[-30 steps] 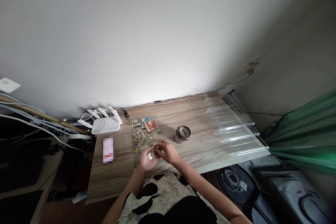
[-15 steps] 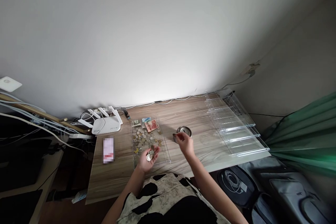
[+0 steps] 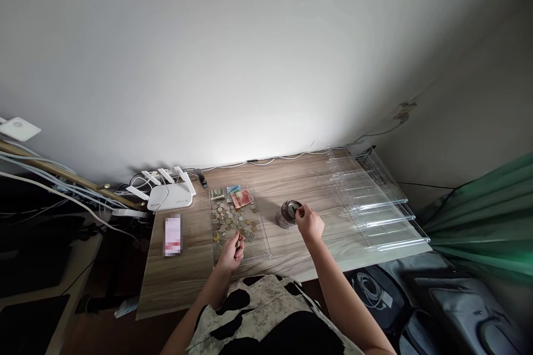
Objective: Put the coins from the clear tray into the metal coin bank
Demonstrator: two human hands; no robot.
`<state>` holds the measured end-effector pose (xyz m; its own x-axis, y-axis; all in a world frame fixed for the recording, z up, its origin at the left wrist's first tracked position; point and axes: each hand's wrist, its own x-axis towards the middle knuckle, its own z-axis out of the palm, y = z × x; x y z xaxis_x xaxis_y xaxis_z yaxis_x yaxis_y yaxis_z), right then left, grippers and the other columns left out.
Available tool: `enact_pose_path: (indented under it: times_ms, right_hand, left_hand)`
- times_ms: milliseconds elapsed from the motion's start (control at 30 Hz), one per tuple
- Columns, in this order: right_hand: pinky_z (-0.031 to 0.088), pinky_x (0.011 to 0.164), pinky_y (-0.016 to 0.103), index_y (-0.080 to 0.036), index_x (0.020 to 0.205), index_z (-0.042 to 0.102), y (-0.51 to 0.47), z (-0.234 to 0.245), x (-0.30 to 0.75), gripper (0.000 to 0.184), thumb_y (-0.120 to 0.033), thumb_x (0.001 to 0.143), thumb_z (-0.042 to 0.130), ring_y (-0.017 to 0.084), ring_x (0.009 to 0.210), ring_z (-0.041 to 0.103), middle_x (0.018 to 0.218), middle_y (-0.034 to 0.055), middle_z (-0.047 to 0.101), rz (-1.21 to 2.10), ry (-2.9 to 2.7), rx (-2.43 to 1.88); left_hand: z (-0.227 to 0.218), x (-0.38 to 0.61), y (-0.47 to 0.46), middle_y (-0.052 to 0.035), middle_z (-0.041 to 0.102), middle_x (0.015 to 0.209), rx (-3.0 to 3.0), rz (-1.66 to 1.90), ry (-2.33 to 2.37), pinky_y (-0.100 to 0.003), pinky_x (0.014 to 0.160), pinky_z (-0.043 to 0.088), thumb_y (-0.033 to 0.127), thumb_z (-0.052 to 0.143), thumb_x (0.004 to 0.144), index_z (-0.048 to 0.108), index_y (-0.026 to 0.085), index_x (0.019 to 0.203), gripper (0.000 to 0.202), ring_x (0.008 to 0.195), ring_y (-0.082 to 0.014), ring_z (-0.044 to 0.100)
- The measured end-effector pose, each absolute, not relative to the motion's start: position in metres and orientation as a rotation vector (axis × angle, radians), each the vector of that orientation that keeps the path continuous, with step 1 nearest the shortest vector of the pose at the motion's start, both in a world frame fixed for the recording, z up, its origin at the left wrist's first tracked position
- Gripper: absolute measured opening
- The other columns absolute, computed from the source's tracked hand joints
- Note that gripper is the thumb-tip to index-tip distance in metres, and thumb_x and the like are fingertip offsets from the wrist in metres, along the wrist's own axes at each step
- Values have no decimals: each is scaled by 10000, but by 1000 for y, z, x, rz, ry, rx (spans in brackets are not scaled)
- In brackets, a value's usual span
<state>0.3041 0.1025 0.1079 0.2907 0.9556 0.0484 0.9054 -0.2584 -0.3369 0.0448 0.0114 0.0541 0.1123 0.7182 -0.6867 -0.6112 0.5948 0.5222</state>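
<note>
A clear tray (image 3: 262, 241) lies on the wooden desk (image 3: 195, 272) with several loose coins (image 3: 227, 221) and a few banknotes (image 3: 239, 197) at its far end. My left hand (image 3: 232, 254) hovers over the tray's near end, fingers curled round a few coins. My right hand (image 3: 308, 222) is at the top of a small round tin with a slot in its lid (image 3: 287, 214), fingertips pinched on a small thing at the slot, likely a coin.
A white router (image 3: 170, 196) with cables stands at the desk's back left. A blurred card (image 3: 172, 234) lies left of the tray. Clear acrylic tiered shelves (image 3: 375, 202) fill the right end. Bags (image 3: 437, 310) sit on the floor to the right.
My right hand left my left hand, moved right and reached the tin's slot. My left hand closed its fingers over the coins it holds.
</note>
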Motion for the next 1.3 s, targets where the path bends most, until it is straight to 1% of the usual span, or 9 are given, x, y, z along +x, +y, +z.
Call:
enact_pose_path:
  times_ms: [233,433,667,833,900,1000,1133,1233,1300]
  right_hand:
    - [204,522,244,-192,794,626,101,109,306,110,-227,829,527,136,684,527,799,40,654,253,-1683,-2276]
    - [220,519,252,-200,800,643,104,113,300,118,-246,808,534,139,645,522,756,34,643,314,-1624,-2336]
    - [237,524,238,-203,788,653,103,113,301,111,-285,802,579,139,658,533,746,28,649,373,-1605,-2335]
    - [315,568,230,-192,871,672,93,115,290,175,-298,827,540,152,761,565,906,57,676,290,-1593,-2029]
    - [359,591,235,-189,852,686,84,115,272,217,-329,833,522,152,723,568,868,61,683,470,-1646,-1846]
    - [404,575,248,-179,840,709,66,108,232,288,-423,807,560,155,633,562,746,59,686,984,-1722,-1567]
    - [411,546,246,-159,794,724,46,92,186,377,-521,740,629,147,587,560,692,52,686,1444,-1654,-1322]
    - [417,543,246,-154,694,704,42,89,180,402,-547,727,628,151,575,565,628,48,667,1552,-1603,-1269]
    - [418,556,248,-162,684,699,47,95,192,365,-511,748,616,151,583,562,636,49,668,1372,-1637,-1344]
  left_hand:
    - [56,48,8,61,435,534,287,1086,1154,-233,382,103,526,651,742,469,196,684,381,370,-20,166]
    - [65,51,8,44,449,561,365,1058,1231,-203,377,136,534,701,683,447,187,621,434,397,-25,283]
    - [72,50,5,112,269,441,383,1078,1256,-202,371,76,665,688,607,474,186,610,525,362,-16,138]
    - [70,52,5,121,235,397,429,1099,1385,-201,379,73,696,715,518,506,175,584,564,341,-11,143]
    - [69,53,6,114,273,403,427,1117,1386,-197,380,69,691,726,501,518,170,589,569,340,-5,145]
    - [70,57,6,105,316,418,406,1145,1343,-189,375,69,697,726,498,516,167,589,577,338,0,157]
    - [74,62,7,108,294,402,390,1104,1280,-189,362,83,693,713,536,504,171,573,564,323,-5,177]
    - [76,63,5,106,275,381,346,1025,1230,-196,347,84,699,666,600,507,167,554,557,302,-11,170]
    - [75,61,4,90,319,392,267,993,1164,-196,335,98,677,627,660,523,161,559,536,297,-18,199]
